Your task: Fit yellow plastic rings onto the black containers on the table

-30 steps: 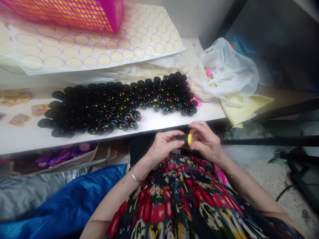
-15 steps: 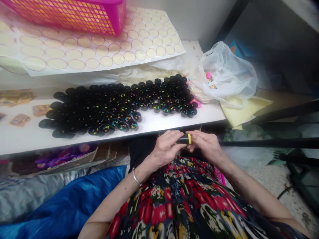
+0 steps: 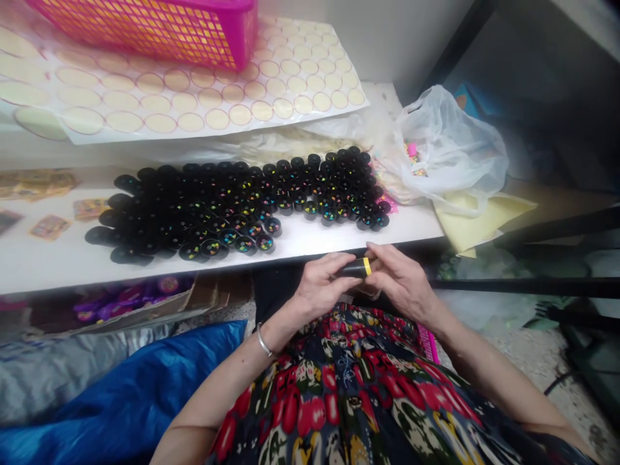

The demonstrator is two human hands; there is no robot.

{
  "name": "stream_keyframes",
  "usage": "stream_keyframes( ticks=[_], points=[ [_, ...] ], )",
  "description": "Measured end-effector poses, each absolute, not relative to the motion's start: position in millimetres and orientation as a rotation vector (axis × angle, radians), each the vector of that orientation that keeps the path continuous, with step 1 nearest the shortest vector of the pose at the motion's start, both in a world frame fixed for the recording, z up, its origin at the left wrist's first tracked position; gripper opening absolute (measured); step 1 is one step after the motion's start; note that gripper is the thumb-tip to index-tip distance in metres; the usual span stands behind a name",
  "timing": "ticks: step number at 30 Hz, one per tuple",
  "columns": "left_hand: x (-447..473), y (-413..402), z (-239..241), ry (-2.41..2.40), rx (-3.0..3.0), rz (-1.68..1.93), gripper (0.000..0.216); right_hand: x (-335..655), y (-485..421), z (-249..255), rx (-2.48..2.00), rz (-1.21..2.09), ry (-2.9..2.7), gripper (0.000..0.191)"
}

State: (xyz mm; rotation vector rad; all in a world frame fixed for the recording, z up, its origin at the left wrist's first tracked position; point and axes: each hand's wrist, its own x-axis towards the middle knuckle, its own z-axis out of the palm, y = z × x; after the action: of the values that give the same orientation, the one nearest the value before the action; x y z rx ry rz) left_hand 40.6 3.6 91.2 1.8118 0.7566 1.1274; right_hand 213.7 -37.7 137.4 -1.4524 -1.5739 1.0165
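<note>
Your left hand [image 3: 322, 284] was closed, fingers and thumb pinching the black cylindrical tube [image 3: 352, 268] over your lap, just off the near edge of the white shelf [image 3: 320, 236]. The tube lay nearly level, its long axis running left to right, its yellow-banded end [image 3: 367, 266] pointing right. Your right hand [image 3: 402, 281] was half-curled beside that end; whether its fingertips gripped anything could not be told. Smooth, dark, round tubes [image 3: 203, 206] with coloured flecks in their ends crowded the shelf. Farther off stood a pink plastic lattice basket [image 3: 242, 39] on a circle-printed sheet [image 3: 310, 84]; to the right sat a crumpled, translucent plastic bag [image 3: 450, 142].
</note>
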Motion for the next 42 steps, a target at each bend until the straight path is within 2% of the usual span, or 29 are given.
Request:
stream_keyframes(
  ticks=[3, 5, 8, 11, 15, 18, 22, 23, 27, 32, 36, 42],
  points=[
    [38.5, 2.5, 86.9, 0.762, 1.841, 1.118, 0.03, 211.9, -36.3, 136.4, -1.383, 0.92, -1.654, 0.034],
    [36.6, 1.9, 78.6, 0.698, 2.0, 1.202, 0.027, 207.2, -37.7, 129.6, -1.417, 1.08, -1.477, 0.031],
    [36.0, 0.8, 70.8, 0.673, 2.096, 1.293, 0.024, 201.1, -38.3, 121.8, -1.461, 1.402, -1.07, 0.035],
    [38.1, -0.2, 75.3, 0.804, 1.771, 1.18, 0.026, 201.7, -34.5, 125.9, -1.488, 1.526, -0.966, 0.046],
    [38.9, -0.6, 83.8, 0.829, 1.111, 0.918, 0.037, 209.6, -30.4, 134.6, -1.478, 1.312, -1.182, 0.042],
    [37.9, -0.3, 84.6, 0.75, 0.956, 0.908, 0.041, 212.8, -30.7, 131.0, -1.35, 1.413, -1.178, 0.042],
    [36.8, 2.0, 88.0, 0.793, 1.207, 0.99, 0.034, 208.4, -31.8, 123.6, -1.229, 1.559, -1.039, 0.066],
    [36.2, 3.1, 89.7, 0.817, 1.337, 1.008, 0.031, 206.2, -31.9, 122.3, -1.212, 1.569, -0.995, 0.067],
    [31.8, 7.8, 96.4, 0.841, 1.887, 1.058, 0.027, 196.9, -31.7, 112.8, -1.095, 1.712, -0.714, 0.038],
    [29.7, 8.6, 100.4, 0.846, 2.349, 0.927, 0.035, 190.8, -31.8, 85.6, -0.84, 1.89, -0.342, 0.018],
    [30.9, 8.2, 97.4, 0.852, 2.287, 0.962, 0.048, 189.0, -31.5, 72.2, -0.742, 1.93, -0.14, 0.019],
    [31.7, 10.3, 104.0, 0.848, 2.306, 0.964, 0.029, 183.3, -31.6, 69.9, -0.566, 2.038, -0.044, 0.037]
  ],
)
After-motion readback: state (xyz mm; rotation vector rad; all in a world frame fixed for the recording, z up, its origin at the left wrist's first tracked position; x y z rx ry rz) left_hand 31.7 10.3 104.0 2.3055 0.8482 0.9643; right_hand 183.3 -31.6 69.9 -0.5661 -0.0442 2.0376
